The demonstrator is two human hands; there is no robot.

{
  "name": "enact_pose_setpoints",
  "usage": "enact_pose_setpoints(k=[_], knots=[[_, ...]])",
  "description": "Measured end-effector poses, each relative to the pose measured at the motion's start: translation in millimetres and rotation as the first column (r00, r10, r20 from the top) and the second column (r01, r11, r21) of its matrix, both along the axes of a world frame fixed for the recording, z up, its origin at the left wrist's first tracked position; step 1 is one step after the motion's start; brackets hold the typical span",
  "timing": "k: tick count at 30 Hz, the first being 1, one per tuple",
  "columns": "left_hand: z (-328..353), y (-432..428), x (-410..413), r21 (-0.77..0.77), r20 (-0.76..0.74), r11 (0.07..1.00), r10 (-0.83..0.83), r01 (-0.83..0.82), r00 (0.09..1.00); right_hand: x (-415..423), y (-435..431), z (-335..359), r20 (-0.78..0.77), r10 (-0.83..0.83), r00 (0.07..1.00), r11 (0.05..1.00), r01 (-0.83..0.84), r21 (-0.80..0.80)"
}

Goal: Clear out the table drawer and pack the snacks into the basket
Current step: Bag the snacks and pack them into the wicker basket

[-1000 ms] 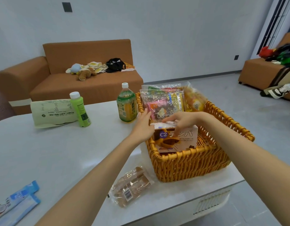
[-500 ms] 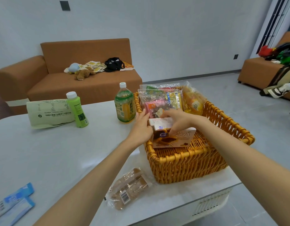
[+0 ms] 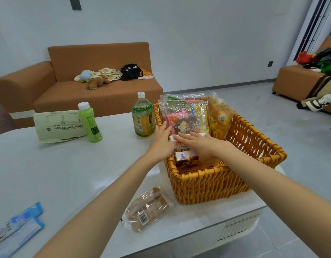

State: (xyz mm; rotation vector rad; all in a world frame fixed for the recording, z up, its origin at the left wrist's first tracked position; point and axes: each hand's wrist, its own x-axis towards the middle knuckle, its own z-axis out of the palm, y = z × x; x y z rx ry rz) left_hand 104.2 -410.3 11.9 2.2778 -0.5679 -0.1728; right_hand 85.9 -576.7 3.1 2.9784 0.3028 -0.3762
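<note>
My right hand [image 3: 200,144] lay flat, fingers straight, on white-and-brown cardboard cookie box [image 3: 183,155] inside orange wicker basket [image 3: 213,185] at near right corner of pale table [image 3: 68,174]; my left hand [image 3: 162,141], straight-fingered, touched box's left end

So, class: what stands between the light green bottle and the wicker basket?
Head view: the white-capped tea bottle, upright beside the wicker basket; bare table separates it from the light green bottle.

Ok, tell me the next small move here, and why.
Probably lift both hands off the box and reach the left hand for the bread packet. The box already lies inside the basket, the right hand flat on it, while the bread packet lies on the table beside the basket.
</note>
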Motion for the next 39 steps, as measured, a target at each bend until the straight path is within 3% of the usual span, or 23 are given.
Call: enact_pose_setpoints(k=[4, 10, 15, 24, 33, 39], knots=[[-2, 0, 1, -0.006, 0.006, 1.000, 0.006, -0.006, 1.000, 9, -1, 3, 0.178, 0.060, 0.982, 0.998, -0.059, -0.014], [-4, 0, 3, -0.020, -0.001, 1.000, 0.000, 0.000, 1.000, 14, -1, 10, 0.154, 0.033, 0.987, 0.995, -0.047, 0.084], [-4, 0, 2, -0.028, -0.003, 1.000, -0.001, 0.001, 1.000, 15, 3, -1, 0.184, 0.058, 0.981, 0.998, -0.059, 0.002], [-5, 1, 3, -0.019, -0.005, 1.000, -0.013, 0.013, 1.000, 7, -9, -2, 0.198, 0.101, 0.975, 0.995, -0.104, 0.003], [0, 6, 2, -0.029, -0.047, 0.999, -0.029, 0.027, 0.998, 2, -5, -1, 0.106, 0.010, 0.994, 1.000, -0.012, 0.016], [5, 14, -2, -0.034, -0.054, 0.999, -0.008, 0.006, 0.998, -9, -11, 6, 0.101, -0.040, 0.994, 0.993, 0.029, 0.112]])
